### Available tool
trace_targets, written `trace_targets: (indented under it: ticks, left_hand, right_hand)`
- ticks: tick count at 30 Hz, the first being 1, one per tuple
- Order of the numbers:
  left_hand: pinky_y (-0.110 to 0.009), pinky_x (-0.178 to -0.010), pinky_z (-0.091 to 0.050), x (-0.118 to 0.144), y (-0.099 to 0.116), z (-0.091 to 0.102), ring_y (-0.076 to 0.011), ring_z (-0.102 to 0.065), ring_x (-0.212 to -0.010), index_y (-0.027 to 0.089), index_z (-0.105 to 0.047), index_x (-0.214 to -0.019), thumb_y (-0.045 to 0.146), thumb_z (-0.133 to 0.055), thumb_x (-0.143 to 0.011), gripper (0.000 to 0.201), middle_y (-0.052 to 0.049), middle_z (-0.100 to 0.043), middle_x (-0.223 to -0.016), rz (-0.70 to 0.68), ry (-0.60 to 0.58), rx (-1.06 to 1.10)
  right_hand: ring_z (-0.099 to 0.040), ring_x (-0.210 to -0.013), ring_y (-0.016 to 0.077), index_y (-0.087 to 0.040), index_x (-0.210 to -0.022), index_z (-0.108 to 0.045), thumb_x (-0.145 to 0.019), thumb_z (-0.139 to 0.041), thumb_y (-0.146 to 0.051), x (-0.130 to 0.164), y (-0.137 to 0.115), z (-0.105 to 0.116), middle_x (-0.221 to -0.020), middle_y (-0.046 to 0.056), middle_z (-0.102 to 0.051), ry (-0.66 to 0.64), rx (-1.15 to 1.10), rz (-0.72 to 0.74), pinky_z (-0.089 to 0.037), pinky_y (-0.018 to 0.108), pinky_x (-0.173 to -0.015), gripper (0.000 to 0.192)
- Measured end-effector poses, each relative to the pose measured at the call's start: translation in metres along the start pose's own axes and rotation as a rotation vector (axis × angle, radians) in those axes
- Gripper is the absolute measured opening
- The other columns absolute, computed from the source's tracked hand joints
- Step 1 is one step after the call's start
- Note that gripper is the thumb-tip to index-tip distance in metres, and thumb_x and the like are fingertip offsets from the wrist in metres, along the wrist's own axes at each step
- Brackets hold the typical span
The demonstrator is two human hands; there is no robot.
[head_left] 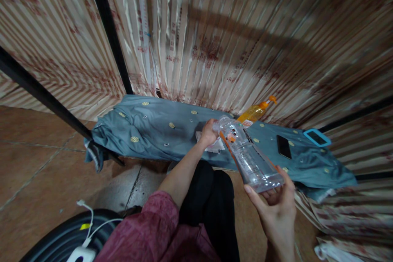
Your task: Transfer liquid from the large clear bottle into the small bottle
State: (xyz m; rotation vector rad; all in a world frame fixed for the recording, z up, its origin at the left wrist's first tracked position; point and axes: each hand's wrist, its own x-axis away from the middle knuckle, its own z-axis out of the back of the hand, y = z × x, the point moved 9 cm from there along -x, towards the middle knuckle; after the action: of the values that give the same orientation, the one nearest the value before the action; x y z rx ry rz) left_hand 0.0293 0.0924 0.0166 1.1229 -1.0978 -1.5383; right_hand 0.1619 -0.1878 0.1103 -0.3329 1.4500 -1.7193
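So the clear plastic bottle is held up in the air between both hands, tilted, neck end pointing away toward the curtain and base end close to the camera. The right hand cups the base from underneath, fingers curled up around the bottom edge, thumb along the side. The left hand is clenched around the neck end, right where the cap would be; can't tell if a cap is actually on it.

The bottle has an orange strip and a label with small print, but it's too blurry to read. Behind it an orange bottle lies on the blue-grey cloth, with a dark phone and a blue-framed phone off to the right. The striped curtain has reddish printing, unreadable too.
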Motion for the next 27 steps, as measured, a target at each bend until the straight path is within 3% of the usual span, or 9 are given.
trace_targets:
  ticks: [11,19,27]
  left_hand:
    - [-0.035,-0.098,-0.052,0.0008,0.0001,0.0008,-0.0226,-0.067,-0.104,0.02,-0.066,-0.113,0.017,-0.079,-0.073,0.042,-0.008,-0.073,-0.116,0.012,0.009,-0.001]
    - [-0.034,-0.098,-0.052,0.0018,0.0008,0.0012,-0.0226,-0.067,-0.104,0.019,-0.066,-0.113,0.017,-0.079,-0.072,0.043,-0.008,-0.073,-0.115,0.011,-0.001,0.003]
    - [-0.034,-0.098,-0.052,0.0003,-0.0007,-0.0008,-0.0222,-0.067,-0.103,0.019,-0.064,-0.115,0.014,-0.077,-0.073,0.044,-0.008,-0.072,-0.117,-0.001,-0.004,-0.023]
  right_hand:
    - [-0.071,-0.101,0.0299,-0.02,-0.15,-0.044,-0.06,-0.093,-0.051,-0.0007,-0.0011,0.0004,-0.135,0.021,-0.062,0.01,0.015,-0.01,-0.062,0.044,-0.081,0.107]
    - [-0.069,-0.109,0.0322,-0.02,-0.15,-0.044,-0.06,-0.093,-0.048,-0.0004,-0.0005,-0.0004,-0.138,0.022,-0.06,-0.001,-0.007,-0.009,-0.062,0.045,-0.083,0.106]
    - [-0.071,-0.103,0.0304,-0.019,-0.149,-0.045,-0.059,-0.093,-0.047,-0.0007,-0.0005,0.0002,-0.135,0.022,-0.062,0.005,-0.007,-0.013,-0.062,0.044,-0.082,0.106]
